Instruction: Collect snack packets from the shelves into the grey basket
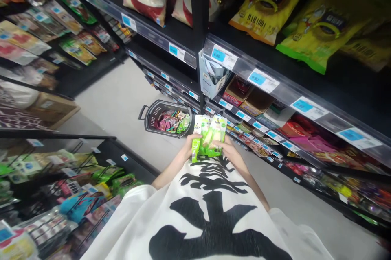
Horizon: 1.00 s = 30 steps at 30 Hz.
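Both my hands hold a small stack of green and white snack packets (210, 136) just in front of my white shirt with black print. My left hand (189, 148) grips the packets from the left side, fingers wrapped round them. My right hand (229, 150) grips them from the right, thumb on top. Just beyond the packets, a dark shopping basket (152, 123) sits on the floor, filled with several red, pink and green packets.
Dark shelves (275, 89) with blue price tags run along the right, holding boxes and large yellow-green bags (320, 20). More packaged goods fill shelves at the left and a rack (61, 195) at lower left. A cardboard box (51, 107) stands by the left shelf. Grey floor (116, 89) runs between them.
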Each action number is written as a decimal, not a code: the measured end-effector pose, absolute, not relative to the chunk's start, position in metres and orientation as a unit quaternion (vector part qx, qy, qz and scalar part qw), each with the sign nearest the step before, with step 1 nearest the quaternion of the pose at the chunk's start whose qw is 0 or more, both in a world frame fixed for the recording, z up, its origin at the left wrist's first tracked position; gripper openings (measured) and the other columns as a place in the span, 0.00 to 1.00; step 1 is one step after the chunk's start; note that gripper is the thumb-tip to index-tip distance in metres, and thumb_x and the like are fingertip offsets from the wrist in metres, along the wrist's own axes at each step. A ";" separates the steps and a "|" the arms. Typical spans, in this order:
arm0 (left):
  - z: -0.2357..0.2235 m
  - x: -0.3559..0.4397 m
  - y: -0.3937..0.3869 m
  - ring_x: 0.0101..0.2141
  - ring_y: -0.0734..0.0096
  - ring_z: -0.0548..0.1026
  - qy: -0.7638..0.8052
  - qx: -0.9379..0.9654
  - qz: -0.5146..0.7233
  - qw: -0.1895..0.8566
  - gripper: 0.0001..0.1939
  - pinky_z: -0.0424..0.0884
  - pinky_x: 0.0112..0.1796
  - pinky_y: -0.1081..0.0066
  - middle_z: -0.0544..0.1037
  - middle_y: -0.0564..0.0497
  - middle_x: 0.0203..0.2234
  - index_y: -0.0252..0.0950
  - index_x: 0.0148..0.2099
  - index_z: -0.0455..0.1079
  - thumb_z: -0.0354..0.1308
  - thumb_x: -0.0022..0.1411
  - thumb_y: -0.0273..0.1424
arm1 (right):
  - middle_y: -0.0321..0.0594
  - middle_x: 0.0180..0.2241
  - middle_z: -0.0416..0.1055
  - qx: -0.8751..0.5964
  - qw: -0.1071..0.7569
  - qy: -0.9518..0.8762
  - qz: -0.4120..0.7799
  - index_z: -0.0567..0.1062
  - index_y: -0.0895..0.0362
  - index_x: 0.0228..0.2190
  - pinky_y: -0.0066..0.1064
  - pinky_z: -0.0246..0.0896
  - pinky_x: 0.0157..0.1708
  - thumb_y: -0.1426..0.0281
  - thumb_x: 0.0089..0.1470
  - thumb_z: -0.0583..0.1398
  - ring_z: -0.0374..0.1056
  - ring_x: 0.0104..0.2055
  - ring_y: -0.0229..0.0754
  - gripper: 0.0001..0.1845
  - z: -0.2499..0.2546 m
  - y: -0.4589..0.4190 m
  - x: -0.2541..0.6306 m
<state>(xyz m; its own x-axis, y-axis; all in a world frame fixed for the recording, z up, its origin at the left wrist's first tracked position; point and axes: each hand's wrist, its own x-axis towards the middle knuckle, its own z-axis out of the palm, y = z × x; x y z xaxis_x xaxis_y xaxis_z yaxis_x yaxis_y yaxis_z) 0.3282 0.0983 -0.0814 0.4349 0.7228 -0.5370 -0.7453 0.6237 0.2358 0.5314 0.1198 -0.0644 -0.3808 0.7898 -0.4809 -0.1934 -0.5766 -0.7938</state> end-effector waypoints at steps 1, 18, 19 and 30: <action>-0.081 0.329 0.099 0.38 0.52 0.84 0.308 -0.022 0.430 0.848 0.28 0.79 0.42 0.57 0.84 0.42 0.36 0.30 0.55 0.73 0.65 0.50 0.28 | 0.39 0.42 0.82 -0.457 0.322 -0.319 0.765 0.78 0.50 0.50 0.42 0.75 0.47 0.63 0.45 0.74 0.78 0.49 0.55 0.28 -0.061 0.118 0.533; -0.074 0.332 0.109 0.35 0.55 0.82 0.350 -0.012 0.397 0.848 0.21 0.76 0.43 0.60 0.83 0.46 0.33 0.36 0.51 0.76 0.64 0.53 0.27 | 0.42 0.42 0.83 -0.483 0.265 -0.237 0.800 0.80 0.49 0.47 0.50 0.76 0.49 0.57 0.40 0.75 0.79 0.50 0.61 0.31 -0.064 0.111 0.568; -0.073 0.333 0.110 0.37 0.52 0.82 0.345 -0.012 0.394 0.852 0.21 0.76 0.45 0.58 0.83 0.46 0.33 0.37 0.51 0.77 0.64 0.52 0.27 | 0.42 0.42 0.83 -0.478 0.262 -0.237 0.804 0.80 0.49 0.47 0.50 0.76 0.48 0.58 0.38 0.76 0.79 0.49 0.61 0.32 -0.066 0.111 0.567; -0.059 0.345 0.117 0.40 0.50 0.82 0.336 0.005 0.385 0.860 0.25 0.76 0.45 0.57 0.82 0.45 0.34 0.34 0.50 0.75 0.64 0.47 0.25 | 0.41 0.41 0.83 -0.434 0.278 -0.239 0.823 0.79 0.51 0.43 0.48 0.76 0.47 0.62 0.36 0.77 0.80 0.46 0.58 0.30 -0.071 0.106 0.569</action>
